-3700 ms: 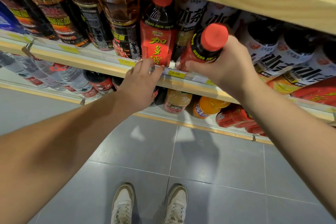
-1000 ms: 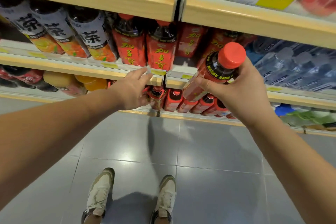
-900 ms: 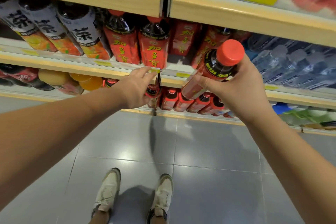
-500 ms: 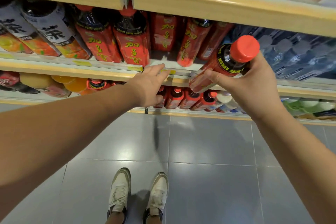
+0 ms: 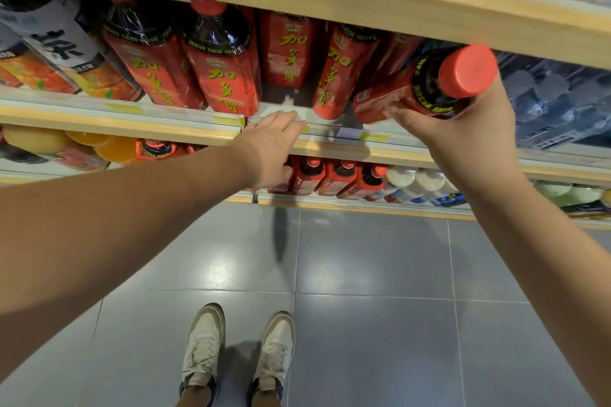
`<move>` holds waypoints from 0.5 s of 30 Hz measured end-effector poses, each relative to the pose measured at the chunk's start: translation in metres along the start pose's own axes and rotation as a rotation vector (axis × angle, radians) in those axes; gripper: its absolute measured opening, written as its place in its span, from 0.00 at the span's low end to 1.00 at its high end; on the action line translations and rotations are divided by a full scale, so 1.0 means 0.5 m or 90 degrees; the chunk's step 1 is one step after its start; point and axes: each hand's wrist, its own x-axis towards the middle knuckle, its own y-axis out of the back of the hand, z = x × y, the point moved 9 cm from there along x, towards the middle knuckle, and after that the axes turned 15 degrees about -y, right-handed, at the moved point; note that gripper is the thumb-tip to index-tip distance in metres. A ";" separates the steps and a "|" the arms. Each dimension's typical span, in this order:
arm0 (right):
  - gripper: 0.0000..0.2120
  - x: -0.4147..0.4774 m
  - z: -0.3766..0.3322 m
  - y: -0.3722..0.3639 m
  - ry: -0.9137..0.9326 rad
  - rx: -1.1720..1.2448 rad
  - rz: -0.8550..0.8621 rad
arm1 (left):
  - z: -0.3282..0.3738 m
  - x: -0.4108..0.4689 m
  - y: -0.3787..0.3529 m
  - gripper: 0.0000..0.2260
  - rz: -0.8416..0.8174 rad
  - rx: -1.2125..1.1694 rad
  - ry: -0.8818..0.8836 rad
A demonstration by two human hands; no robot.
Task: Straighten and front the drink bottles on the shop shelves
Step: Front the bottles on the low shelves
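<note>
centre-right, the right hand grips a red-capped bottle tilted cap-outward over the middle shelf edge, its base beside a leaning red bottle. left of that, bare shelf shows between the front red bottles and it. the left hand lies flat, fingers straight, on the shelf edge at centre.

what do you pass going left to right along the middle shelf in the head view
white-label tea bottles → front red bottle → second front red bottle → red bottle set further back → leaning red bottle → red-capped bottle gripped by the right hand → water bottles
</note>
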 end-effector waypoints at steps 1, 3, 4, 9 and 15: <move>0.34 0.004 0.003 -0.006 -0.003 -0.002 -0.003 | 0.000 0.001 -0.001 0.39 0.002 0.000 -0.002; 0.33 0.012 0.011 -0.018 -0.012 -0.006 -0.006 | -0.001 0.000 -0.004 0.39 0.005 -0.001 -0.004; 0.33 0.016 0.014 -0.023 -0.018 -0.009 -0.005 | -0.001 -0.001 -0.006 0.39 0.005 -0.003 -0.005; 0.32 0.043 0.035 -0.041 -0.080 -0.007 -0.019 | -0.006 -0.004 -0.006 0.39 0.006 -0.008 -0.014; 0.17 0.072 0.024 -0.058 -0.112 -0.009 -0.031 | -0.005 -0.008 -0.001 0.38 -0.001 -0.018 -0.018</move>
